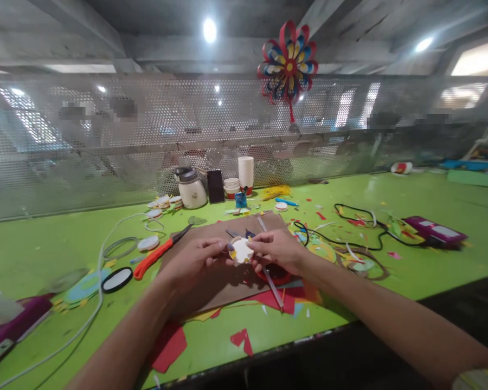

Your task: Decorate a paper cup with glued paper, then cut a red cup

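Note:
My left hand and my right hand meet over a brown cardboard sheet and together pinch a small white paper disc with a bit of yellow at its edge. The disc is held just above the cardboard, fingertips of both hands on its rim. A red round piece lies under my right hand, and a metal ruler runs beside it.
Orange-handled scissors lie left of the cardboard. Paper scraps, black cable, white cable, tape rolls, stacked paper cups, a white kettle and purple tools litter the green table. A paper pinwheel hangs on the perforated screen.

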Motion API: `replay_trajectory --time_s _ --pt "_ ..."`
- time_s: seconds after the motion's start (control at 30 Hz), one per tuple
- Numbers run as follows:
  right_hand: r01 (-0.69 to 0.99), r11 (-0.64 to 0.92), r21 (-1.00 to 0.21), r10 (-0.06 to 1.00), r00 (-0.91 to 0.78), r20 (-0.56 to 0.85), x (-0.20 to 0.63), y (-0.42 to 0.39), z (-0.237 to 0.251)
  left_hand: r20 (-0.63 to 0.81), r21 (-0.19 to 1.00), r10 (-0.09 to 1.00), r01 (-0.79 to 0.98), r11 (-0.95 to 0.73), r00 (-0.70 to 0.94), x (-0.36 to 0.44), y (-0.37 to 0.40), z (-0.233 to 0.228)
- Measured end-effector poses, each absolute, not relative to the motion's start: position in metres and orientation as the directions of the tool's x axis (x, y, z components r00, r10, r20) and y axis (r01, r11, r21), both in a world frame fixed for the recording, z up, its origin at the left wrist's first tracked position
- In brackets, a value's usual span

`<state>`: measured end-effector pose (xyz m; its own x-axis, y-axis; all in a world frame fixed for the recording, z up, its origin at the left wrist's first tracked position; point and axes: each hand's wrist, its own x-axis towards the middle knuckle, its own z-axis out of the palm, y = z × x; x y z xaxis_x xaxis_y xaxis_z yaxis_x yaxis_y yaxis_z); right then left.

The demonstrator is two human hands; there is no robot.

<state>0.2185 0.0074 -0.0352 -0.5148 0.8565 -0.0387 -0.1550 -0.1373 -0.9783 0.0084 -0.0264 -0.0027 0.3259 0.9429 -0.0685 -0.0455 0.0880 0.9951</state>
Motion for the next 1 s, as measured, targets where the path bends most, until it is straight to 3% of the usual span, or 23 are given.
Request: replay_trajectory --time_s 0.1,0.23,0.3,0.4,0.5,0.73,0.9,1.0 --pt "-0.119 -0.074 -0.990 0.871 -0.492 -0.006 0.221 0.007 -0.031 -0.107 0.991 0.939 -0.043 0.128 0.328 0.006 -0.025 -0.004" --pt "0.146 0.135 -0.980 0.916 -0.395 0.067 0.226 0.008 -0.027 -0.114 0.992 0.947 -0.012 0.123 0.300 0.005 -0.024 -0.005" --pt "0.271 0.313 -0.910 0.918 -0.332 0.217 0.229 0.007 -0.025 -0.107 0.993 0.947 -0.006 0.114 0.304 0.005 -0.024 -0.006" --pt "0.356 0.581 -0.732 0.813 -0.294 0.503 0.230 0.004 -0.019 -0.087 0.995 0.944 -0.015 0.097 0.318 0.006 -0.024 -0.007" --pt "0.380 0.694 -0.611 0.719 -0.321 0.617 0.225 0.000 -0.014 -0.067 0.998 0.939 0.008 0.068 0.337 0.006 -0.024 -0.008" --pt "0.459 0.753 -0.472 0.658 -0.502 0.562 0.204 0.000 -0.007 0.017 0.999 0.933 -0.044 -0.002 0.360 0.008 -0.026 -0.014" --pt "0.609 0.748 -0.265 0.638 -0.550 0.539 0.186 0.005 0.007 0.066 0.994 0.937 -0.101 -0.033 0.343 0.007 -0.022 -0.019" --pt "0.608 0.738 -0.294 0.662 -0.565 0.493 0.174 0.009 0.010 0.083 0.992 0.939 -0.113 -0.048 0.333 0.006 -0.021 -0.018"
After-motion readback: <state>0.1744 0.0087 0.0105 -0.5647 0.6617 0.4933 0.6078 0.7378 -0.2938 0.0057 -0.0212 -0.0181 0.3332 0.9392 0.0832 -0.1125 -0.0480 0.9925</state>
